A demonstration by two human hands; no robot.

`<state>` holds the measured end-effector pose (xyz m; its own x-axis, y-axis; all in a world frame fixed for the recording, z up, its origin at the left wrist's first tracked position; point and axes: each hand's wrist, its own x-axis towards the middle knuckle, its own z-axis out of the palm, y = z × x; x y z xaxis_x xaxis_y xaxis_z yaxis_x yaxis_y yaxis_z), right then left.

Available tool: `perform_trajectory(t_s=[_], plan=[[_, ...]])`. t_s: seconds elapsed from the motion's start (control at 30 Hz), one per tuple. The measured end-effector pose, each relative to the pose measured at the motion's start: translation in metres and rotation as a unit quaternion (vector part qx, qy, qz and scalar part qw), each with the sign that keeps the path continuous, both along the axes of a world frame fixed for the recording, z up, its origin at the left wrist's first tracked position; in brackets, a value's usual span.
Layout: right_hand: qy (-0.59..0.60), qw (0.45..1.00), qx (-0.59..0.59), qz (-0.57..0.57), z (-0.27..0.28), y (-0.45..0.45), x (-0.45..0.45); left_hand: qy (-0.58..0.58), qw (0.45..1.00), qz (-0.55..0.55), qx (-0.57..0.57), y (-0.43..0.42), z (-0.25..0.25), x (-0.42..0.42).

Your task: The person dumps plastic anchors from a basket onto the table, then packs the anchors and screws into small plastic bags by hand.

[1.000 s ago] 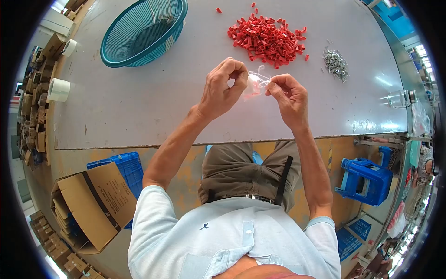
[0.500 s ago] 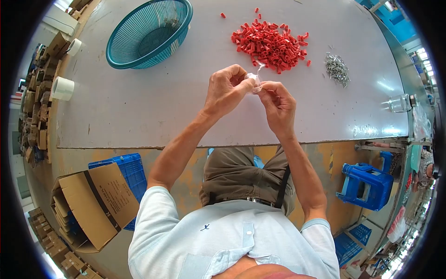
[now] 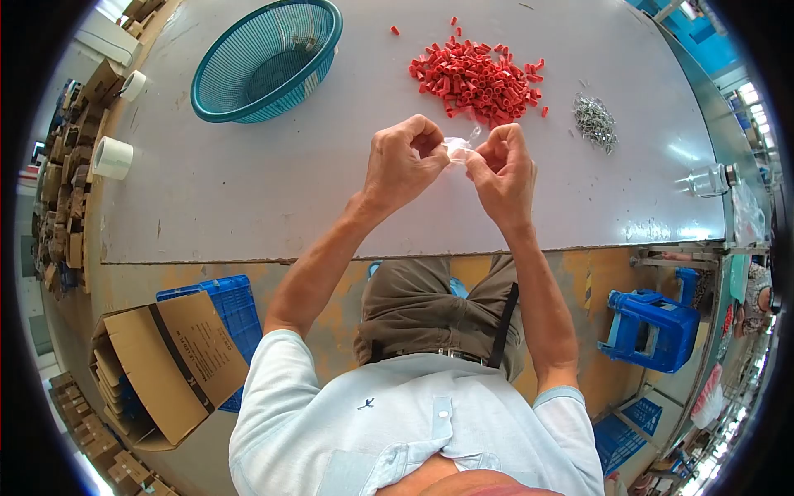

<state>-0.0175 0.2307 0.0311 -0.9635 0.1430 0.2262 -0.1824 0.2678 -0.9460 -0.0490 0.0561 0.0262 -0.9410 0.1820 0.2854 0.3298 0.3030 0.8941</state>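
Between my two hands is a small clear plastic bag (image 3: 457,150), crumpled, with a twisted end pointing up. My left hand (image 3: 404,163) pinches its left side, thumb against fingers. On its right side, the thumb and fingers of my right hand (image 3: 503,172) are also pressed together on the plastic. What the bag contains cannot be made out. Just beyond the hands lies a heap of small red tubular pieces (image 3: 480,78). Further right is a smaller pile of silvery metal pieces (image 3: 595,123).
A teal plastic basket (image 3: 266,62) stands at the table's back left. Tape rolls (image 3: 112,158) lie by the left edge, and a glass jar (image 3: 710,180) at the right edge. Below the table are a cardboard box (image 3: 175,364) and a blue stool (image 3: 651,326).
Both hands have come closer to my body since the first frame, with the bag between them. In the last half second my right hand has risen slightly and changed its pinch.
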Motion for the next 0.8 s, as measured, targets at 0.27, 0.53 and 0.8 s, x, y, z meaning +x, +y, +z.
perform_trajectory(t_s=[0.27, 0.53, 0.8], plan=[[0.165, 0.961, 0.223, 0.023, -0.006, -0.007, 0.004, 0.023, 0.999, 0.007, 0.023, -0.008, -0.002, -0.005], [-0.066, 0.933, -0.350, 0.052, -0.007, -0.006, 0.004, 0.072, 0.989, -0.123, -0.025, -0.020, 0.003, -0.004], [-0.127, 0.882, -0.453, 0.039, -0.002, 0.001, 0.014, 0.067, 0.993, -0.087, -0.051, -0.004, -0.017, -0.007]])
